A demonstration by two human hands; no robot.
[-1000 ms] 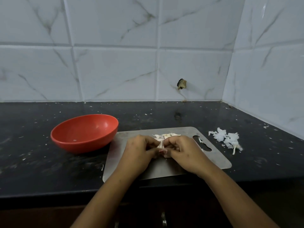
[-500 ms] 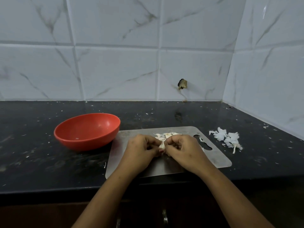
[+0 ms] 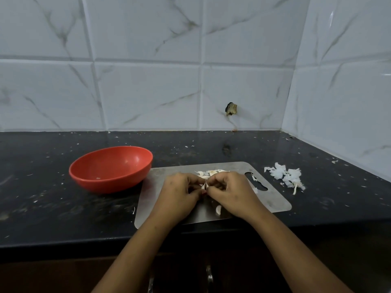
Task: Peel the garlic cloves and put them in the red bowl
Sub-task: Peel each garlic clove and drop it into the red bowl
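Over the steel cutting board (image 3: 273, 199), my left hand (image 3: 179, 193) and my right hand (image 3: 230, 192) meet fingertip to fingertip. Between them they pinch a small garlic clove (image 3: 204, 185) with its pale skin sticking up. More unpeeled cloves (image 3: 211, 173) lie in a little cluster on the board just behind my fingers. A loose white piece (image 3: 218, 209) lies on the board under my right hand. The red bowl (image 3: 110, 168) stands on the black counter to the left of the board, with only a few specks inside.
A heap of white garlic skins (image 3: 285, 176) lies on the counter right of the board. Tiled walls close the back and the right side. The counter's front edge (image 3: 63, 240) runs just below the board, and small flakes dot the black top.
My hands have stayed at the same spot on the board, fingers working the clove slightly. A white piece now shows on the board under my right hand.
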